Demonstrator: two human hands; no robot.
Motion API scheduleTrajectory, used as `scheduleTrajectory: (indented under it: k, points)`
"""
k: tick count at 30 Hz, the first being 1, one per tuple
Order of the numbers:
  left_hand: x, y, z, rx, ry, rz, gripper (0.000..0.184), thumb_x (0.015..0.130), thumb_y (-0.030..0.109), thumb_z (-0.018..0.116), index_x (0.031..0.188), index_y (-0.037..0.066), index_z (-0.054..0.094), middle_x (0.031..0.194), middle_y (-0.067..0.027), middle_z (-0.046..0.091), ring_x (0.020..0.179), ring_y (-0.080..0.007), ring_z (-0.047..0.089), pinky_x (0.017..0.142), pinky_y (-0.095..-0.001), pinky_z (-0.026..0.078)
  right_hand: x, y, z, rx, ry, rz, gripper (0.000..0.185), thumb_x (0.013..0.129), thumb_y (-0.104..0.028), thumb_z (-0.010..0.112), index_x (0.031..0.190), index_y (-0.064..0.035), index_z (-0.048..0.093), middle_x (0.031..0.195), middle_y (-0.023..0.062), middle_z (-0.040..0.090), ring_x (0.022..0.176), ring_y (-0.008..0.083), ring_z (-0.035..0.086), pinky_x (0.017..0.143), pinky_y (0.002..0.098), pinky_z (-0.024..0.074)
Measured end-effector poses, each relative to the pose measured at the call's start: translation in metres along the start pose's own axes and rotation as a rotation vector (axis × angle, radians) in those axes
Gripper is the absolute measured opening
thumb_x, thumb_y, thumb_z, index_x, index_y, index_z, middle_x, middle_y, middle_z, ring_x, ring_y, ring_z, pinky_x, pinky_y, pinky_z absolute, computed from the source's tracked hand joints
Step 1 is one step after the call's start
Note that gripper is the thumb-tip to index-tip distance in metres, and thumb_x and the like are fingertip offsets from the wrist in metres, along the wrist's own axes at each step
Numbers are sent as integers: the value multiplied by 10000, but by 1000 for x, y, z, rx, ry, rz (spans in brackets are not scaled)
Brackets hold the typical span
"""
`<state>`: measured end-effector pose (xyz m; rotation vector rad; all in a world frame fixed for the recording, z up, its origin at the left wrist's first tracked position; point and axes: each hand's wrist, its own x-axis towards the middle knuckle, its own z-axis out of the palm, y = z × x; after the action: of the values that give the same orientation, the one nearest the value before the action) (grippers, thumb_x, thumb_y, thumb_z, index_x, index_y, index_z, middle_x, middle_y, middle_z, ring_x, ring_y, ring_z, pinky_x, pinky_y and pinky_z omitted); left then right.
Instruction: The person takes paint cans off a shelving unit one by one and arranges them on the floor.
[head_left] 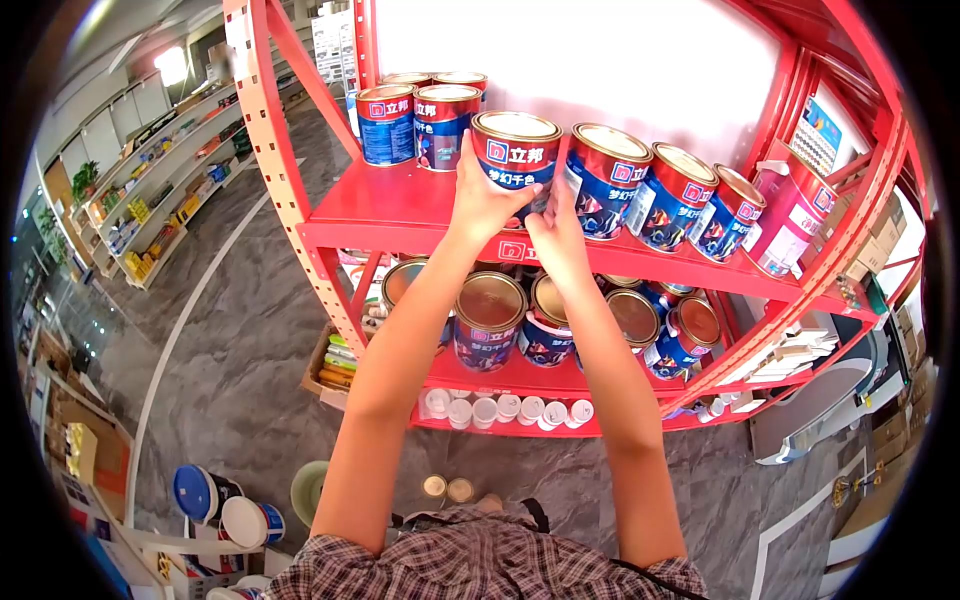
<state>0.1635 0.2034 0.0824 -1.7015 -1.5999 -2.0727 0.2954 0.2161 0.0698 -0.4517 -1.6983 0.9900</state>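
Left hand and right hand cup opposite sides of a round red-and-blue metal paint can, up near the front edge of the glossy red metal shelf; base down or lifted, can't tell! Matching red-and-blue metal cans already stand along the shelf, this one not yet let go; grey marbled floor below, stocked pale shelving across the room
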Motion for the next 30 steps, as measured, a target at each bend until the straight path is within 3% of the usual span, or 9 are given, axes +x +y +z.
scheduleTrajectory:
  k: [2,3,8,12,17,21,23,25,30]
  points:
    - [-1,0,-2,-65,-12,-9,1191,525,249,851,1392,-34,85,1320,-262,328,1241,-377,348,1034,-428,324,-3,-13,4,44,44,55,634,799,53,430,1379,52,174,1341,169,385,1231,233,404,1037,346,301]
    - [-3,2,-6,-61,-10,-12,1191,525,249,851,1392,-34,85,1320,-262,328,1241,-377,348,1034,-428,324,-3,-12,8,104,92,-64,616,817,-56,524,1344,75,234,1234,186,478,1038,217,537,871,309,432]
    - [-23,24,-32,-129,43,78,1154,503,194,847,1387,-16,135,1316,-231,337,1233,-354,357,1040,-422,309,-10,-38,5,191,169,165,499,926,-262,486,1298,53,381,1200,172,522,1083,215,517,879,305,428]
    - [-51,57,-68,-121,1,105,1203,474,206,861,1392,-24,118,1316,-236,330,1240,-364,354,1038,-425,310,-26,-105,8,194,-56,382,757,862,-610,433,1349,-36,349,1313,183,425,1215,303,413,870,451,464]
    - [-104,70,-120,99,-130,111,1219,496,169,861,1392,-19,56,1355,-209,323,1269,-299,357,1053,-395,304,-70,-132,22,271,-263,469,736,879,-554,455,1385,-53,267,1354,178,364,1245,324,385,861,522,485]
    - [-145,52,-152,73,-151,109,1189,500,189,869,1386,-37,108,1315,-244,325,1242,-377,345,1046,-422,290,-109,-125,60,331,-184,561,656,886,-421,537,1377,-66,286,1316,145,415,1164,264,481,714,404,569]
    - [-161,37,-168,-65,-241,70,1169,521,163,860,1387,-34,100,1325,-235,320,1267,-352,323,1059,-415,266,-127,-112,73,263,-184,618,630,883,-395,547,1369,-77,303,1304,134,429,1129,253,507,708,392,569]
    - [-179,41,-190,-136,-298,16,1150,548,153,848,1395,-34,94,1342,-216,311,1289,-318,305,1064,-398,258,-150,-117,93,217,-78,650,555,882,-376,558,1289,-53,362,1134,116,537,881,167,592,659,342,538]
    - [-209,39,-227,-120,-581,-232,1069,573,62,804,1402,-1,132,1364,-144,332,1284,-250,328,1057,-357,287,-211,-75,112,224,-48,619,538,897,-324,532,1317,-50,337,1088,100,563,890,155,581,592,273,522]
